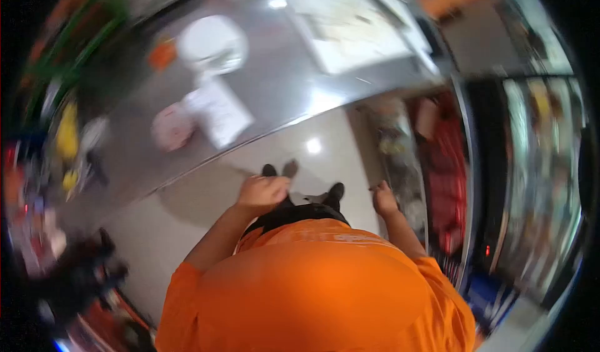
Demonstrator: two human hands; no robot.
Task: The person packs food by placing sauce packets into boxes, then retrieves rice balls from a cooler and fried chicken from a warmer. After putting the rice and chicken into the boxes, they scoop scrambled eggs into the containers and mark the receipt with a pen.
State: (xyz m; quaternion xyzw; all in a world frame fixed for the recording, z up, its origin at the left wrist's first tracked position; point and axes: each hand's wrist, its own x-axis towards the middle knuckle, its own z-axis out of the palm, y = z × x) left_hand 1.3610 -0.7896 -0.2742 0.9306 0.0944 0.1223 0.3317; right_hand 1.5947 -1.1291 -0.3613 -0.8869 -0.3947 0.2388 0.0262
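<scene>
My left hand (264,191) is in front of my waist, above the floor and just off the edge of the steel table (275,99). Its fingers are curled in and blurred, and nothing shows in them. Out at my right side hangs my right hand (384,199), beside the lower shelf; its fingers are slightly bent and apart, with nothing seen in them. On the table, nearest my left hand, lie a white sheet of paper (224,114) and a round pinkish thing (173,127), too blurred to name.
A white round plate or lid (212,43) and a small orange thing (162,54) sit farther back on the table. A large white tray or board (350,30) lies at the back right. Shelves with red goods (445,171) and a glass-fronted cabinet (540,183) line my right side.
</scene>
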